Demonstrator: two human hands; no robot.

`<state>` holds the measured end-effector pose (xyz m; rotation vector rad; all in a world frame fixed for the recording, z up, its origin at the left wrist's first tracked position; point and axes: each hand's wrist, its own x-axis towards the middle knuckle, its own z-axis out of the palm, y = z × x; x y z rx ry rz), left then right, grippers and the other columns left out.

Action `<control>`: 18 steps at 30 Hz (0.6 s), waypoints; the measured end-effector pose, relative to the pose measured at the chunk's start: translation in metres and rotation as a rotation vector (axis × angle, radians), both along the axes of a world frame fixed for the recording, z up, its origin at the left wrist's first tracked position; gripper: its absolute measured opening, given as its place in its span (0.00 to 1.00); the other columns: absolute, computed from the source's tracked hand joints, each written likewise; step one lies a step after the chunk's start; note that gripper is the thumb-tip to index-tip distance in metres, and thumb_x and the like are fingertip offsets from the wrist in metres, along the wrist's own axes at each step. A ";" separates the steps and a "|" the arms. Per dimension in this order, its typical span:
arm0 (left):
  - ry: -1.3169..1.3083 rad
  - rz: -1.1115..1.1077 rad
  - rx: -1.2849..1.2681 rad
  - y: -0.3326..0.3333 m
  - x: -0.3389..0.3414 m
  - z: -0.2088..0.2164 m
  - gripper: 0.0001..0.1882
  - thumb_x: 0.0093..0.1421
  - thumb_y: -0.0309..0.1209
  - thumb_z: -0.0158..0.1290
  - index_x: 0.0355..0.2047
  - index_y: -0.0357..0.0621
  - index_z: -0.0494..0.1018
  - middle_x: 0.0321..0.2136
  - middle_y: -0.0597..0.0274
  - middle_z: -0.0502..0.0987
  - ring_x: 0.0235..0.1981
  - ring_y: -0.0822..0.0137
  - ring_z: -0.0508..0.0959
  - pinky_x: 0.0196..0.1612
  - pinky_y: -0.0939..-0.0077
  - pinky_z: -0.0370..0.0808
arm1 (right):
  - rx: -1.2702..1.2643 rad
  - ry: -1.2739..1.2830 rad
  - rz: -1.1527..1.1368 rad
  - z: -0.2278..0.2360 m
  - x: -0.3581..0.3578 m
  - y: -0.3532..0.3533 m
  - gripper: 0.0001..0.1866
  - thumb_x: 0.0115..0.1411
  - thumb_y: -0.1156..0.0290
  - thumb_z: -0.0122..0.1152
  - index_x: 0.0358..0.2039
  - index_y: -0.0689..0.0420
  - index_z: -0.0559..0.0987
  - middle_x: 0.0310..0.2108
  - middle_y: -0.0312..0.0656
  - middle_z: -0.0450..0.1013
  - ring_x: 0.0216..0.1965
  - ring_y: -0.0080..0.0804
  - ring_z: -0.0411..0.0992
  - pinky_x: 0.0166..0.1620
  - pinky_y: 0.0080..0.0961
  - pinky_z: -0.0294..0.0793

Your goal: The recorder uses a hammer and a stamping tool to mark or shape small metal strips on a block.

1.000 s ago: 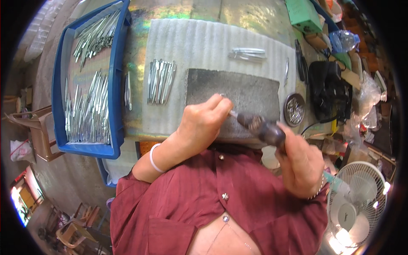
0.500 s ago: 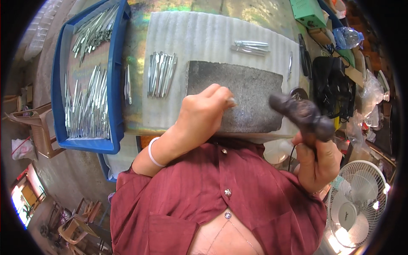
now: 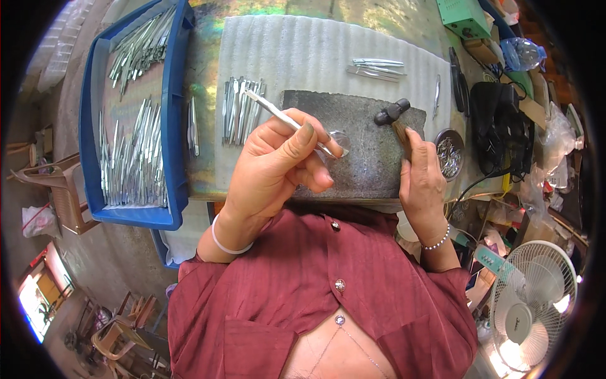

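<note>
My left hand (image 3: 278,158) is raised over the left part of a dark stone slab (image 3: 363,167), its thumb and fingers pinching a slim silver metal piece (image 3: 271,108). The piece slants up toward the left, one end by my fingertips. Next to those fingertips is a round, clear, shiny shape I cannot make out. At the slab's right side, my right hand (image 3: 421,183) is closed around the wooden handle of a small hammer (image 3: 392,112). The hammer's dark head is over the slab's upper right. Several similar silver pieces (image 3: 237,114) lie side by side left of the slab.
White foam sheet (image 3: 284,47) lies under the slab. A blue tray (image 3: 173,126) of silver pieces stands at left. On the right are a round dish (image 3: 449,155) of small metal bits, a black device (image 3: 495,120) with a cable, a plastic bottle (image 3: 522,54) and a fan (image 3: 533,309).
The hammer has come down from its raised place at the right to the slab, my right hand with it. My left hand has turned and lifted, bringing the slim silver piece into sight.
</note>
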<state>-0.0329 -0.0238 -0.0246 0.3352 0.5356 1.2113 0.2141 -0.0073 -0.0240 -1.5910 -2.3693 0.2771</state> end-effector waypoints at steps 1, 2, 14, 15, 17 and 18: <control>0.001 -0.005 -0.002 0.000 0.001 -0.002 0.10 0.65 0.32 0.46 0.36 0.37 0.69 0.31 0.52 0.77 0.22 0.72 0.79 0.23 0.84 0.78 | 0.010 -0.019 0.022 0.002 -0.001 0.000 0.27 0.53 0.80 0.54 0.55 0.55 0.65 0.38 0.47 0.66 0.38 0.45 0.69 0.40 0.35 0.70; 0.003 -0.007 0.004 0.001 0.002 -0.003 0.10 0.65 0.32 0.46 0.36 0.37 0.69 0.31 0.52 0.77 0.22 0.72 0.79 0.23 0.84 0.78 | 0.008 -0.019 0.017 0.004 0.000 0.002 0.27 0.53 0.80 0.54 0.55 0.55 0.65 0.38 0.47 0.66 0.38 0.45 0.69 0.40 0.35 0.70; 0.583 -0.002 0.092 -0.009 0.008 0.023 0.13 0.62 0.26 0.48 0.46 0.38 0.63 0.26 0.54 0.77 0.20 0.74 0.75 0.25 0.86 0.72 | -0.010 -0.043 -0.362 -0.059 0.091 0.145 0.19 0.54 0.66 0.58 0.44 0.63 0.72 0.29 0.51 0.74 0.32 0.42 0.75 0.37 0.31 0.72; 0.586 0.006 0.094 -0.012 0.005 0.022 0.13 0.62 0.26 0.48 0.46 0.38 0.63 0.26 0.54 0.77 0.20 0.74 0.75 0.25 0.86 0.72 | -0.013 -0.137 -0.358 -0.063 0.088 0.154 0.20 0.52 0.66 0.59 0.45 0.63 0.72 0.30 0.53 0.74 0.33 0.43 0.75 0.37 0.33 0.72; 0.515 0.004 0.153 -0.015 0.000 0.018 0.12 0.63 0.28 0.47 0.45 0.36 0.63 0.26 0.54 0.77 0.21 0.74 0.75 0.25 0.86 0.72 | -0.064 -0.122 -0.373 -0.062 0.089 0.167 0.21 0.51 0.67 0.58 0.45 0.63 0.71 0.32 0.55 0.74 0.36 0.46 0.74 0.41 0.33 0.71; 0.496 0.016 0.125 -0.017 -0.001 0.018 0.11 0.64 0.29 0.47 0.43 0.34 0.66 0.26 0.55 0.76 0.21 0.76 0.75 0.25 0.87 0.72 | -0.127 -0.110 -0.390 -0.060 0.083 0.168 0.22 0.50 0.69 0.57 0.45 0.63 0.71 0.35 0.56 0.74 0.39 0.48 0.73 0.45 0.33 0.71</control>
